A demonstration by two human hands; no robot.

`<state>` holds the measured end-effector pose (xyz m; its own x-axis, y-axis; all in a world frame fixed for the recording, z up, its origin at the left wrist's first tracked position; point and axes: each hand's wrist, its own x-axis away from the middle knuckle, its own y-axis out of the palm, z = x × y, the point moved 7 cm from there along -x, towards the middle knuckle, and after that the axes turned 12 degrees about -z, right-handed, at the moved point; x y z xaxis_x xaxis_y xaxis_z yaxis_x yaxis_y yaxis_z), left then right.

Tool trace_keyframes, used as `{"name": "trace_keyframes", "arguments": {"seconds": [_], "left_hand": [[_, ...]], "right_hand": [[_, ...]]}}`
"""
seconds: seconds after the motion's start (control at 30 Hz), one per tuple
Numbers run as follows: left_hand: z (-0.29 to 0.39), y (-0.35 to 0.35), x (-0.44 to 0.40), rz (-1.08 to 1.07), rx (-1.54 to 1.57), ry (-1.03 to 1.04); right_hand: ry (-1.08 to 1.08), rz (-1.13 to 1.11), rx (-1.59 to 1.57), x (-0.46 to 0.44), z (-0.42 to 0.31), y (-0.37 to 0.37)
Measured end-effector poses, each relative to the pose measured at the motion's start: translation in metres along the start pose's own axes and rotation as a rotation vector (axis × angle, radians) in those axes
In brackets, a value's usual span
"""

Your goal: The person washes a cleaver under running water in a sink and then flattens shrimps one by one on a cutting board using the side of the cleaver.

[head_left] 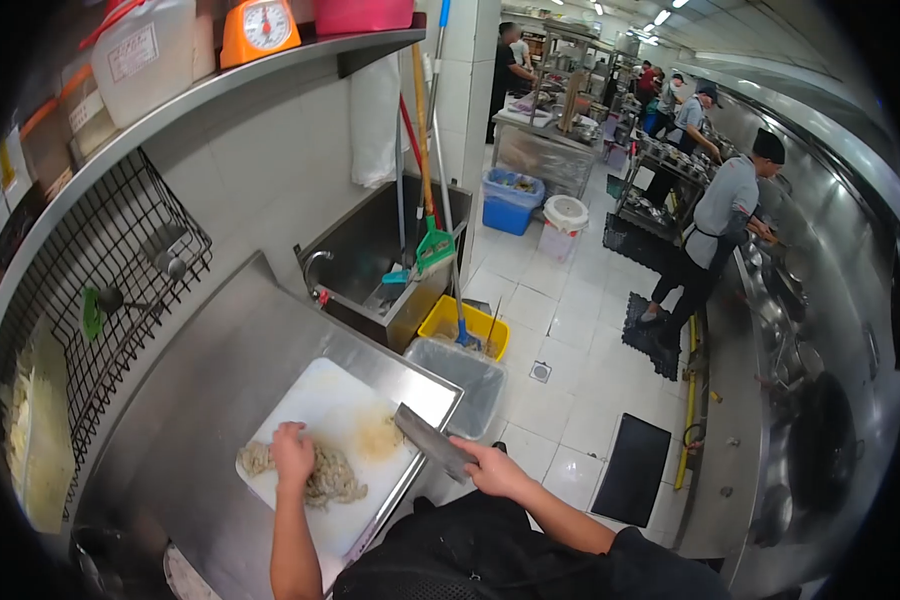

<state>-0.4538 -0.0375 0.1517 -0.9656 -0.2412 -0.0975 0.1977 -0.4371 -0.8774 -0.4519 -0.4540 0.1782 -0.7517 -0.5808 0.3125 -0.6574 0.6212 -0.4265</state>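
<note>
A white cutting board (315, 385) lies on the steel counter in front of me. Raw greyish shrimp (335, 482) are heaped on its near part. My left hand (292, 457) is over the shrimp, its fingers curled downward; whatever is between them is hidden. In my right hand (492, 468) is the handle of a cleaver (427, 437), whose broad dark blade reaches over the board's right edge. Beside the blade, a pale yellowish minced patch (378, 436) is spread on the board.
Beyond the steel counter (200, 400) is a deep sink (345, 235) with a tap. Mops and a green dustpan (435, 250) lean there, above a yellow bin (482, 325). A wire rack (120, 290) hangs left. Co-workers stand along the stoves at right, the nearest a person in grey (722, 200).
</note>
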Motion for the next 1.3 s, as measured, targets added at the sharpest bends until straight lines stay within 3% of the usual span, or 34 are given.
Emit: {"name": "trace_keyframes", "arguments": {"seconds": [0.17, 0.27, 0.43, 0.57, 0.87, 1.3], "left_hand": [[0.038, 0.031, -0.003, -0.118, 0.104, 0.007], [0.04, 0.047, -0.007, -0.178, -0.007, 0.069], [0.041, 0.061, -0.011, -0.417, -0.199, -0.026], [0.043, 0.053, 0.004, -0.318, -0.119, -0.021], [0.041, 0.051, -0.002, -0.31, -0.052, -0.024], [0.023, 0.062, -0.002, -0.254, -0.017, 0.083]], "right_hand": [[0.014, 0.016, -0.058, 0.007, 0.006, 0.003], [-0.101, 0.092, 0.051, 0.007, 0.019, 0.004], [0.134, -0.006, -0.393, -0.005, 0.077, 0.007], [0.136, -0.021, -0.622, 0.0, 0.107, 0.006], [0.141, -0.059, -0.747, -0.001, 0.122, 0.017], [0.22, 0.046, -0.522, 0.025, 0.137, -0.01]]}}
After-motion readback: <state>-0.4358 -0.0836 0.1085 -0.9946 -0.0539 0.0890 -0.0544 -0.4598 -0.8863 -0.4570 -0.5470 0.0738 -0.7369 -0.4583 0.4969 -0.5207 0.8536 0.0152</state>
